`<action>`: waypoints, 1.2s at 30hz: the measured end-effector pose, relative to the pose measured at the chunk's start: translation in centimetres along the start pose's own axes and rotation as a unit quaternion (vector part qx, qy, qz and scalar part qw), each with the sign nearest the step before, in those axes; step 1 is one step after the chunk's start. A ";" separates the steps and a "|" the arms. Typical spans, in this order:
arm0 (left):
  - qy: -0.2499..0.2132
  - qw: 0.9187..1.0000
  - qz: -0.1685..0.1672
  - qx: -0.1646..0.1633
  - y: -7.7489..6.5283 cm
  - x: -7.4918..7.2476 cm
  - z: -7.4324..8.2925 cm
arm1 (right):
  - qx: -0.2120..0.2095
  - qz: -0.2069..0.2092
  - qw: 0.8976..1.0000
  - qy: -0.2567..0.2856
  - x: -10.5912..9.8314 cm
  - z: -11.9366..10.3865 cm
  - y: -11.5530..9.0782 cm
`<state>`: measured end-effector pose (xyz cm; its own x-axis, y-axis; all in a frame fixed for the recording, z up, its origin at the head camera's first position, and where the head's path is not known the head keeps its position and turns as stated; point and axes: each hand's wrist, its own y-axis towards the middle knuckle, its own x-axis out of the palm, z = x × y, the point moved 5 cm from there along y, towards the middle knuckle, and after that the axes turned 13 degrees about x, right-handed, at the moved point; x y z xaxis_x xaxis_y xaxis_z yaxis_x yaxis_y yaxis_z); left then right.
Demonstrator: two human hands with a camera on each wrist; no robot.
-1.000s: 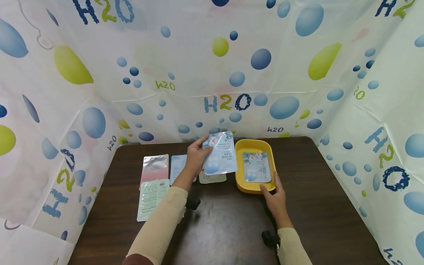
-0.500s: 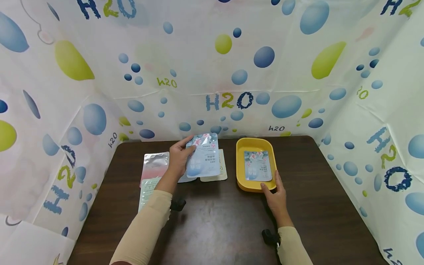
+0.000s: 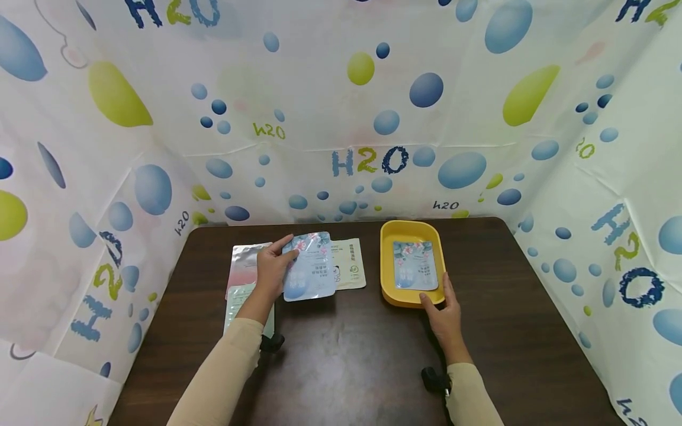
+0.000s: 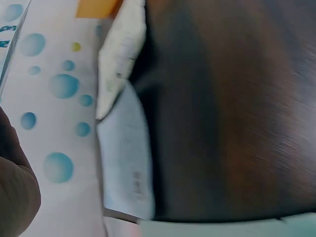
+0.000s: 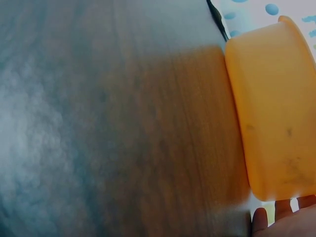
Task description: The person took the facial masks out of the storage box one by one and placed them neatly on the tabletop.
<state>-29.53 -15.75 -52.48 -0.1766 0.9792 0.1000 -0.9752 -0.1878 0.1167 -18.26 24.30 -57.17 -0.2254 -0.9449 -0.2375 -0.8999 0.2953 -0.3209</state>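
My left hand (image 3: pixel 273 273) pinches a light-blue flower-printed sachet (image 3: pixel 309 266) by its upper left edge. The sachet overlaps a cream sachet (image 3: pixel 348 264) on the table. In the left wrist view, part of the left hand (image 4: pixel 19 190) shows beside a pale blue sachet (image 4: pixel 126 163), which the held one covers in the head view. My right hand (image 3: pixel 444 319) grips the near right corner of a yellow tray (image 3: pixel 385 266), with the thumb at the front rim. Inside the tray lies another flower-printed blue sachet (image 3: pixel 415 265).
Left of the left hand, a silver-and-pink sachet (image 3: pixel 246 260) and a mint-green sachet (image 3: pixel 234 305) lie partly behind the hand and arm. The dark wooden table (image 3: pixel 362 361) ends at a white printed curtain (image 3: pixel 298 177) at the back and sides.
My left hand has carried the flower-printed sachet leftward and lower, away from the tray, uncovering more of the cream sachet. The right hand stays at the tray.
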 end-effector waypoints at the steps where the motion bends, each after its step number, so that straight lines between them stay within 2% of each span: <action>1: 0.007 1.000 -0.002 -0.006 -0.1 -0.3 -0.4 | 0.000 -0.002 1.000 0.000 0.0 -0.4 -0.4; 7: 0.045 0.999 0.002 -0.018 -0.8 -1.5 -2.1 | 0.000 -0.001 1.000 -0.008 0.1 -1.1 -0.7; 9: 0.055 0.998 -0.001 -0.010 -1.0 -1.7 -2.6 | -0.003 0.003 1.000 -0.007 0.0 -0.6 -0.3; 12: 0.096 0.995 -0.024 0.012 -1.3 -2.0 -3.2 | -0.010 0.009 1.000 -0.004 -0.1 0.8 0.8; 17: 0.211 0.973 -0.076 0.048 -1.9 -2.4 -4.2 | -0.025 0.014 1.000 -0.004 0.0 2.3 1.9; 21: 0.285 0.950 -0.112 0.063 -2.3 -2.6 -4.2 | -0.031 0.016 0.999 0.000 0.1 2.4 1.9; 23: 0.323 0.933 -0.138 0.076 -2.5 -2.6 -4.0 | -0.026 0.011 1.000 0.001 0.1 1.5 1.1; 26: 0.393 0.895 -0.185 0.104 -2.9 -2.4 -4.0 | -0.015 0.003 1.000 0.000 0.1 0.0 -0.1; 28: 0.435 0.864 -0.216 0.133 -3.1 -2.2 -4.0 | -0.009 -0.002 1.000 -0.001 0.0 -1.1 -1.0; 31: 0.492 0.815 -0.258 0.166 -3.3 -2.3 -4.0 | -0.009 0.000 1.000 -0.003 0.0 -1.2 -1.0; 32: 0.504 0.802 -0.269 0.174 -3.4 -2.4 -4.1 | -0.008 0.000 1.000 -0.004 0.0 -1.1 -1.0; 34: 0.523 0.779 -0.290 0.190 -3.5 -2.5 -4.2 | -0.006 -0.001 1.000 -0.002 0.0 -0.8 -0.7; 36: 0.532 0.763 -0.310 0.197 -3.6 -2.7 -4.3 | -0.004 0.000 1.000 0.000 0.0 -0.2 -0.1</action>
<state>-26.10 -17.40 -57.39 0.0886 0.3575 -0.9297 -0.8367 0.5331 0.1253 -18.21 24.26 -56.96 -0.2252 -0.9448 -0.2379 -0.9031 0.2941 -0.3130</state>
